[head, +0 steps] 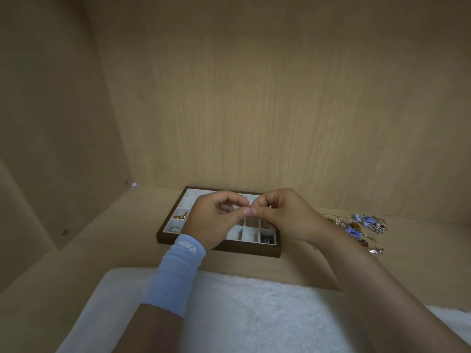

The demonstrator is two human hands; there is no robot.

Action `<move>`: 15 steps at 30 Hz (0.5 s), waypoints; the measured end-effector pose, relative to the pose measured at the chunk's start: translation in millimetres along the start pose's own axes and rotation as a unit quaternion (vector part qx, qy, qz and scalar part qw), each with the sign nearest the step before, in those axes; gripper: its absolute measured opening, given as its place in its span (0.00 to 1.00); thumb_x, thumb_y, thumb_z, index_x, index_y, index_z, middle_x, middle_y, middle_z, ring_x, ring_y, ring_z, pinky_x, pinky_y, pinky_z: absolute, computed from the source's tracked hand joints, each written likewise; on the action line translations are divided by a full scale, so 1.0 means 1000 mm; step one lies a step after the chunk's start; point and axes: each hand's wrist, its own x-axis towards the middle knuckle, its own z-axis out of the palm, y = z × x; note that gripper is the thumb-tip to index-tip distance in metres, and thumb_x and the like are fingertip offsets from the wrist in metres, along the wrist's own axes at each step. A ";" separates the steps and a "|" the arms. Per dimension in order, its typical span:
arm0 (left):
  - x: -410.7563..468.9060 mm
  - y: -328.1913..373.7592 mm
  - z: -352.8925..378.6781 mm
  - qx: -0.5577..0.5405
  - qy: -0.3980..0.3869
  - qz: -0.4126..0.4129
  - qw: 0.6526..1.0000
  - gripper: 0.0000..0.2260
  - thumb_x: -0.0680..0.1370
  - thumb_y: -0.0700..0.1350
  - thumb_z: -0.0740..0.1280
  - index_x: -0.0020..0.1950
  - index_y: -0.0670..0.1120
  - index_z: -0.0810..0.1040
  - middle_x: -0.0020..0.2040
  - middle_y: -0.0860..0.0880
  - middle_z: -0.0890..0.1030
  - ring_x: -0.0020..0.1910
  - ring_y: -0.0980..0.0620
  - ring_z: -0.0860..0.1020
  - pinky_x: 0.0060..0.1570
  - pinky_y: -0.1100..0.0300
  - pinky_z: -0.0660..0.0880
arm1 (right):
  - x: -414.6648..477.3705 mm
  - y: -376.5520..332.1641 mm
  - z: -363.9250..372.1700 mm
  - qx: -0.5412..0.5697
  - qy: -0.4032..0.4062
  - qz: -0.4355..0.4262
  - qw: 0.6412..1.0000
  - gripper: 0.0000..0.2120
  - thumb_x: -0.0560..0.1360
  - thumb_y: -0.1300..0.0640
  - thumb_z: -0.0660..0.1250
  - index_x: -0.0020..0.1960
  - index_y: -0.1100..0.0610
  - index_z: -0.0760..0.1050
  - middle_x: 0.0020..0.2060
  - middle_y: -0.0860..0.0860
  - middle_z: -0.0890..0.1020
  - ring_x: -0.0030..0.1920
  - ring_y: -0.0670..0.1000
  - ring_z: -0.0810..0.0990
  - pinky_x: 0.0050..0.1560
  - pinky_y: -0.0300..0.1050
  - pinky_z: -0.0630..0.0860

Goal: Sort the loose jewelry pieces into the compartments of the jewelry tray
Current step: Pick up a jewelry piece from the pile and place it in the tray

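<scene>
While both hands meet above the jewelry tray (251, 251), the main risk is a dropped piece, since whatever they pinch is tiny and could slip into a wrong compartment or onto the wooden shelf (300, 270). The tray, dark-framed with pale square cells, lies at the shelf's twelve o'clock edge; several cells already hold items, a gold one at nine o'clock and dark ones at four o'clock. The loose jewelry pile (362, 226), blue, amber and silvery, rests at the tray's three o'clock. The left hand (216, 220) and right hand (285, 217) have fingers (246, 211) closed together, tips touching, on something too small to identify.
</scene>
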 end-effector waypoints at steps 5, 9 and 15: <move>0.001 -0.012 -0.014 0.055 -0.010 -0.015 0.998 0.06 0.75 0.44 0.73 0.44 0.55 0.84 0.42 0.57 0.84 0.44 0.56 0.81 0.52 0.56 0.79 | 0.013 0.002 0.011 -0.146 0.000 -0.019 0.989 0.06 0.78 0.54 0.69 0.45 0.53 0.83 0.36 0.43 0.82 0.31 0.40 0.76 0.37 0.36 0.72; 0.004 -0.031 -0.033 0.180 -0.026 -0.028 0.983 0.08 0.76 0.45 0.70 0.46 0.60 0.80 0.47 0.60 0.82 0.49 0.61 0.79 0.57 0.57 0.77 | 0.018 0.004 0.026 -0.299 -0.017 -0.037 0.954 0.05 0.78 0.49 0.68 0.46 0.47 0.83 0.44 0.41 0.83 0.43 0.41 0.79 0.46 0.42 0.76; 0.004 -0.049 -0.047 0.312 -0.080 -0.090 0.943 0.14 0.76 0.43 0.67 0.51 0.64 0.79 0.59 0.56 0.77 0.59 0.54 0.73 0.66 0.58 0.68 | 0.027 -0.004 0.047 -0.376 -0.041 -0.075 0.923 0.05 0.78 0.51 0.67 0.47 0.48 0.81 0.47 0.45 0.79 0.48 0.48 0.78 0.49 0.49 0.77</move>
